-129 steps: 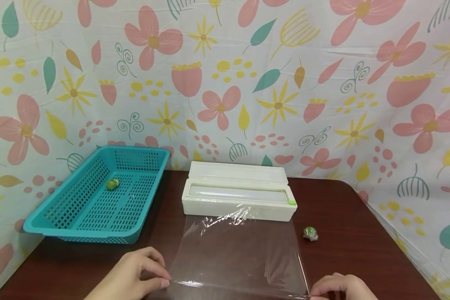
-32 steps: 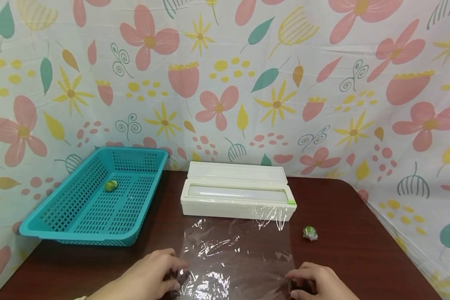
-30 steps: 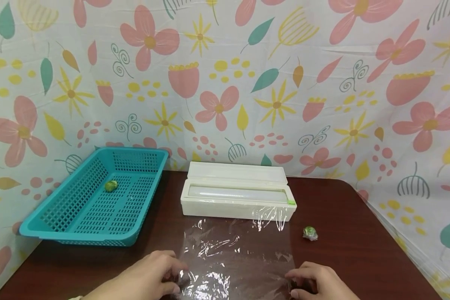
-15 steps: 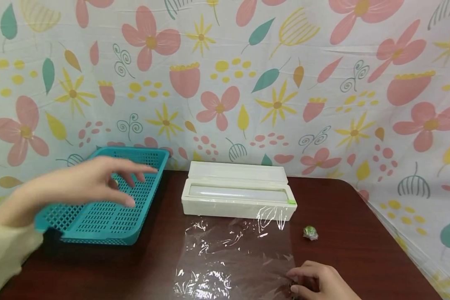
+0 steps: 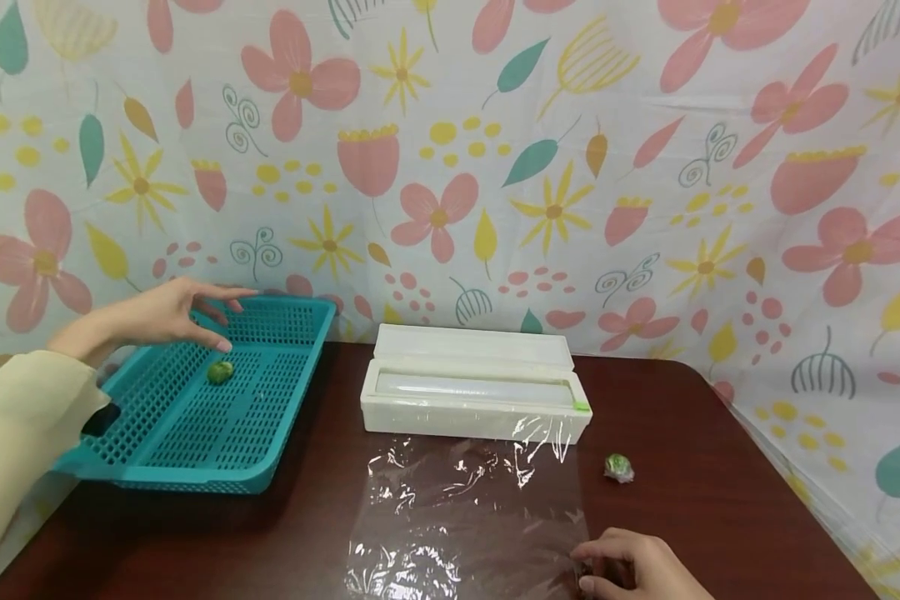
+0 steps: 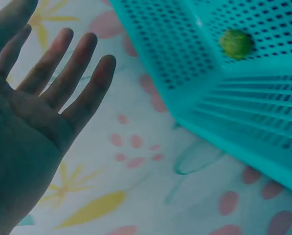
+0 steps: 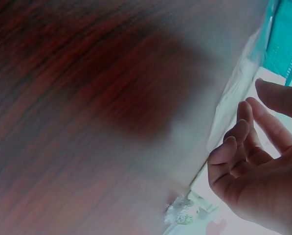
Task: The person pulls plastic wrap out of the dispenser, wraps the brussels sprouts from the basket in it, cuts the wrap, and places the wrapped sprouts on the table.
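My left hand (image 5: 172, 312) hovers over the far left part of the teal basket (image 5: 270, 479), fingers spread and holding nothing. Just below its thumb, a green Brussels sprout (image 5: 220, 372) lies on the basket floor; the left wrist view shows the sprout (image 6: 236, 44) apart from the fingers. A sheet of clear cling film (image 5: 472, 517) stretches across the table from the white dispenser box (image 5: 472, 417). At the sheet's right edge rests my right hand (image 5: 637, 562), its fingers loosely bent and a gap showing between thumb and forefinger.
A second sprout (image 5: 618, 467), wrapped in film, sits on the dark wooden table (image 5: 667, 417) right of the sheet. The dispenser's lid (image 5: 472, 346) stands raised behind its roll. A floral cloth (image 5: 450, 167) hangs behind the table.
Both hands first held the film's near edge, then laid it down on the table. My left hand has since left it and moved up to the basket; the right hand stays by the sheet.
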Motion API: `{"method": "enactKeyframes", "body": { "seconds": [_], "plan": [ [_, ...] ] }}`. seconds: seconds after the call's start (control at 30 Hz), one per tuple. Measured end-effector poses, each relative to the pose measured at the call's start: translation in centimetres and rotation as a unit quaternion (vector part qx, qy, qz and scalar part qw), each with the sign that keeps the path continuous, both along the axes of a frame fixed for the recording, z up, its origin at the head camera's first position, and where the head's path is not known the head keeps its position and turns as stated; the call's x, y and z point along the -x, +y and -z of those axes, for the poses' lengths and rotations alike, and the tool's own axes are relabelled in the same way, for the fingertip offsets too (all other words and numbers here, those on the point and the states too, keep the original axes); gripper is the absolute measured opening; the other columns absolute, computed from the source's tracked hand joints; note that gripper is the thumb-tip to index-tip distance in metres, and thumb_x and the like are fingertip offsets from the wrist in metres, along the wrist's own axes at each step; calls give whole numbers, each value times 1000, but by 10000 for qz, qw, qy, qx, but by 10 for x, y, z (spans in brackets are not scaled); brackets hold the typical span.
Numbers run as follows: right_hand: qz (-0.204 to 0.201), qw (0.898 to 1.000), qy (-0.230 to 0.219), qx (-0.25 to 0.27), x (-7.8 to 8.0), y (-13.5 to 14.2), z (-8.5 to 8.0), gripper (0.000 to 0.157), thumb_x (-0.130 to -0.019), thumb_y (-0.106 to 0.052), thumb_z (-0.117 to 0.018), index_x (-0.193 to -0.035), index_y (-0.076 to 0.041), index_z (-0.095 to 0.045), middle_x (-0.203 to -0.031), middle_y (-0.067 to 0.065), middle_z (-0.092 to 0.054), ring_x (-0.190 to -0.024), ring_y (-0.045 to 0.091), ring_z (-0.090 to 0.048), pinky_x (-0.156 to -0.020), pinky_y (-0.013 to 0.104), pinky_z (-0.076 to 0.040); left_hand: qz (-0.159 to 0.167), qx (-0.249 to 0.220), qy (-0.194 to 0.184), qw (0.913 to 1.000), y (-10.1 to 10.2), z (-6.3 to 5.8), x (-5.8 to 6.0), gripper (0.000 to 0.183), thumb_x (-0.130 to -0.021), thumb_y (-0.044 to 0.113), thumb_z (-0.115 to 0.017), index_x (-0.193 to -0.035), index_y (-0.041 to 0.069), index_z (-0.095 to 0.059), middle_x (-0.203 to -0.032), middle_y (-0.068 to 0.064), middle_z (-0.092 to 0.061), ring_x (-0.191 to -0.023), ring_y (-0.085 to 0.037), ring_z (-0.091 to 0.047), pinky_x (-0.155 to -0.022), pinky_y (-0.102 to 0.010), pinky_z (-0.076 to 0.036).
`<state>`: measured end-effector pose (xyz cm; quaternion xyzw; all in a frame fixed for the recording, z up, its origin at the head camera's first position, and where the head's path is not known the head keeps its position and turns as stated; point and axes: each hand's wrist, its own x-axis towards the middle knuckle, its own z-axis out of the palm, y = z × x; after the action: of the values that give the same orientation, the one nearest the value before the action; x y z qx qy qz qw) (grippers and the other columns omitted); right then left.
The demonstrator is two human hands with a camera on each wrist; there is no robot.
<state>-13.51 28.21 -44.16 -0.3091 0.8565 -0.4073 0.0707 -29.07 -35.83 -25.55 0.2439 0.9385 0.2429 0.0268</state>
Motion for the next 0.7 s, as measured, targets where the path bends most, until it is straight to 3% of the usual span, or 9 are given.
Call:
{"method": "enactKeyframes", "body": {
  "seconds": [0.3,0.5,0.63,0.7],
  "plan": [
    [-64,9999,110,60,0,-2,0,15,-96,-7,-76,-109,-12,-80,-84,-19,-58,-65,-1,-51,-51,23,-46,-389,213,35,9990,-19,33,23,81,-86,19,-89,-153,-4,-49,-129,-29,-63,-111,-47,-68,-79,-51,-59],
    [-103,9999,61,95,-2,-3,1,15,-97,-6,-75,-110,-11,-80,-85,-20,-59,-64,-1,-51,-51,23,-46,-515,580,-18,9970,-29,49,30,78,-85,13,-89,-149,-9,-50,-125,-37,-62,-101,-44,-72,-77,-54,-59],
    [-99,9998,117,100,-2,-3,0,15,-96,-6,-75,-109,-11,-80,-85,-21,-59,-65,-3,-50,-51,23,-45,-633,565,-238,9961,-30,58,32,70,-85,18,-90,-143,-8,-59,-129,-40,-60,-94,-38,-74,-75,-50,-59],
    [-95,9998,153,94,-2,-3,0,14,-96,-6,-76,-109,-12,-80,-86,-21,-59,-65,-3,-50,-51,23,-45,-744,455,-468,9951,-31,63,33,67,-86,19,-89,-141,-6,-61,-134,-41,-57,-73,-26,-70,-65,-41,-56]
  ]
}}
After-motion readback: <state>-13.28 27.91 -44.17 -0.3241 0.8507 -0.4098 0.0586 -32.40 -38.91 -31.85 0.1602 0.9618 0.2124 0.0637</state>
